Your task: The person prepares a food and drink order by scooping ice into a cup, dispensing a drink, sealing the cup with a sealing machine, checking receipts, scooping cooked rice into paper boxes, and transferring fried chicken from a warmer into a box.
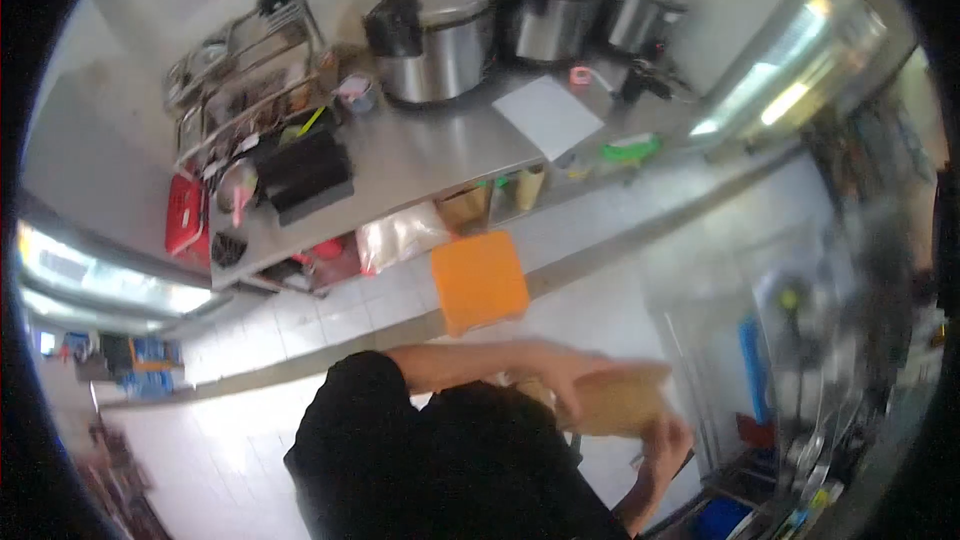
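In the head view my left hand (pixel 575 385) reaches across from the left, its fingers closed on the near side of a tan, boxy object (pixel 620 403). It looks like cardboard or brown paper, but blur hides its exact kind. My right hand (pixel 665 443) comes up from below and grips the lower right corner of the same object. A small dark edge shows beside the right palm; I cannot make out what it is. Black sleeves and clothing cover part of the view under the arms.
An orange stool (pixel 480 283) stands by a steel counter (pixel 420 155). Large metal cookers (pixel 435 35), a white sheet (pixel 548 117) and a wire rack (pixel 250 80) are on the counter. Blurred utensils (pixel 810 450) lie at the right.
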The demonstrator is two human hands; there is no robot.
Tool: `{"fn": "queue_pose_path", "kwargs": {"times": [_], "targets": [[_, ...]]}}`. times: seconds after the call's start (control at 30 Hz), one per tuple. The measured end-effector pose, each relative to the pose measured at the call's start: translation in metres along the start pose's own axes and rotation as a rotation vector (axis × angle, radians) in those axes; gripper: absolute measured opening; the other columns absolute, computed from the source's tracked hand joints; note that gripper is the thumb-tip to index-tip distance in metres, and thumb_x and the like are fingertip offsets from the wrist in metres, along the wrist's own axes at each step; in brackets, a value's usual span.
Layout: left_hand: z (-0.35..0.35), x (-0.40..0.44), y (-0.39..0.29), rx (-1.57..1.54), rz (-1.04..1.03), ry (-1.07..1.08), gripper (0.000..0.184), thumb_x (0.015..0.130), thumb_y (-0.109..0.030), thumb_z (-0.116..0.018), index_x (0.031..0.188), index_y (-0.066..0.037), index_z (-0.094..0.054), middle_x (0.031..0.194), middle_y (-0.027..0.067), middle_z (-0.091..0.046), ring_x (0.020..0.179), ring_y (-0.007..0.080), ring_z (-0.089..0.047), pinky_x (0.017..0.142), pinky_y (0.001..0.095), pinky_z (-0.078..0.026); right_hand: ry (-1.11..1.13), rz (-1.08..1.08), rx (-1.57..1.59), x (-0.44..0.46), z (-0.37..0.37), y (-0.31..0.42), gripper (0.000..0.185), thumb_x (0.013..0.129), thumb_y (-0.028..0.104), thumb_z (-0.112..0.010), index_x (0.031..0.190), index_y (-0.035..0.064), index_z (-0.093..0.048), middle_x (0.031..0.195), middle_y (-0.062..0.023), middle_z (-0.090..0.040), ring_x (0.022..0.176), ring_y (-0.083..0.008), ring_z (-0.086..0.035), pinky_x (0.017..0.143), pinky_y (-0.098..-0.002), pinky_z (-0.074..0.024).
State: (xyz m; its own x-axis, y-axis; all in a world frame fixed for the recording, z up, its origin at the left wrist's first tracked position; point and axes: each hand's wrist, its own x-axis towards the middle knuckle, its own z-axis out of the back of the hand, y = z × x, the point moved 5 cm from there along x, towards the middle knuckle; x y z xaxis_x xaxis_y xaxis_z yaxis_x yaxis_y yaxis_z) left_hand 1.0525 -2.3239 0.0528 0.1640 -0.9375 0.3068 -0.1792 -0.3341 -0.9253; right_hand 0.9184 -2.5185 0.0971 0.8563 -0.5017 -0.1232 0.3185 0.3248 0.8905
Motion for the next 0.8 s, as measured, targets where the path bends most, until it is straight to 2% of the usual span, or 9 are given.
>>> {"fn": "queue_pose_path", "kwargs": {"times": [0.07,0.1,0.13,0.2,0.33,0.43,0.6,0.67,0.8], "targets": [[0.019,0.015,-0.002,-0.129,0.054,0.033,0.127,0.064,-0.044,-0.089,0.159,-0.006,-0.015,0.150,0.0183,-0.042,0.135,0.0279,-0.042,0.114,0.0447,-0.034,0.003,-0.023,0.091,0.046,0.004,-0.002,0.021,0.094,0.019,-0.068,0.083,0.0023,-0.061,0.075,0.0013,-0.058,0.064,-0.0076,-0.049,0.054,-0.0256,-0.0381],[0.036,0.002,0.003,0.134,0.258,-0.061,0.125,0.064,-0.046,-0.089,0.158,-0.006,-0.018,0.147,0.0189,-0.045,0.134,0.0288,-0.044,0.113,0.0462,-0.035,0.010,-0.049,0.230,0.067,0.001,-0.004,0.022,0.094,0.020,-0.068,0.083,0.0028,-0.060,0.076,0.0019,-0.058,0.065,-0.0081,-0.049,0.055,-0.0257,-0.0384],[0.042,-0.008,0.013,0.137,0.264,-0.091,0.125,0.064,-0.046,-0.089,0.158,-0.006,-0.018,0.147,0.0189,-0.045,0.134,0.0288,-0.044,0.113,0.0462,-0.035,-0.078,-0.051,0.316,0.094,0.002,-0.016,0.022,0.094,0.019,-0.068,0.082,0.0037,-0.060,0.079,0.0007,-0.059,0.069,-0.0089,-0.051,0.057,-0.0251,-0.0397],[0.065,-0.038,0.045,0.631,0.374,-0.464,0.115,0.064,-0.048,-0.089,0.154,-0.006,-0.030,0.143,0.0196,-0.049,0.131,0.0308,-0.048,0.111,0.0438,-0.037,0.030,-0.065,0.345,0.145,0.002,-0.014,0.021,0.096,0.022,-0.066,0.088,0.0023,-0.064,0.087,-0.0013,-0.062,0.076,-0.0091,-0.053,0.063,-0.0252,-0.0424],[0.078,-0.108,0.057,0.662,0.397,-0.822,0.124,0.066,-0.056,-0.086,0.156,-0.002,-0.019,0.151,0.0237,-0.038,0.141,0.0385,-0.036,0.116,0.0449,-0.031,0.217,0.059,0.119,0.226,-0.026,0.010,0.035,0.098,0.030,-0.062,0.106,-0.0033,-0.068,0.095,-0.0058,-0.065,0.086,-0.0155,-0.057,0.078,-0.0347,-0.0468],[0.054,-0.128,0.084,0.584,0.453,-1.046,0.127,0.068,-0.056,-0.085,0.156,0.000,-0.014,0.154,0.0257,-0.032,0.145,0.0396,-0.031,0.118,0.0450,-0.028,0.361,0.069,0.006,0.275,-0.061,-0.002,0.033,0.097,0.030,-0.063,0.099,-0.0019,-0.067,0.091,-0.0073,-0.064,0.086,-0.0181,-0.056,0.080,-0.0375,-0.0462],[0.058,-0.136,0.069,0.673,0.463,-1.314,0.127,0.070,-0.053,-0.085,0.156,0.003,-0.010,0.155,0.0292,-0.027,0.146,0.0399,-0.027,0.119,0.0446,-0.025,0.615,0.284,-0.137,0.279,-0.117,0.026,0.029,0.098,0.028,-0.062,0.085,0.0014,-0.063,0.081,-0.0031,-0.061,0.078,-0.0158,-0.053,0.076,-0.0340,-0.0455],[0.054,-0.114,0.050,0.879,0.453,-1.361,0.126,0.070,-0.050,-0.085,0.156,0.003,-0.009,0.156,0.0298,-0.027,0.146,0.0412,-0.027,0.119,0.0449,-0.026,0.689,0.101,0.074,0.286,-0.130,-0.009,0.029,0.098,0.027,-0.061,0.084,0.0023,-0.065,0.077,-0.0016,-0.060,0.074,-0.0139,-0.053,0.072,-0.0313,-0.0449],[0.064,-0.099,0.065,0.626,0.572,-1.415,0.119,0.072,-0.043,-0.083,0.158,-0.004,-0.010,0.156,0.0298,-0.027,0.145,0.0431,-0.029,0.117,0.0461,-0.029,0.629,0.098,0.015,0.271,-0.127,-0.008,0.027,0.098,0.026,-0.062,0.085,0.0019,-0.066,0.075,-0.0023,-0.061,0.073,-0.0125,-0.055,0.069,-0.0301,-0.0448]]}}
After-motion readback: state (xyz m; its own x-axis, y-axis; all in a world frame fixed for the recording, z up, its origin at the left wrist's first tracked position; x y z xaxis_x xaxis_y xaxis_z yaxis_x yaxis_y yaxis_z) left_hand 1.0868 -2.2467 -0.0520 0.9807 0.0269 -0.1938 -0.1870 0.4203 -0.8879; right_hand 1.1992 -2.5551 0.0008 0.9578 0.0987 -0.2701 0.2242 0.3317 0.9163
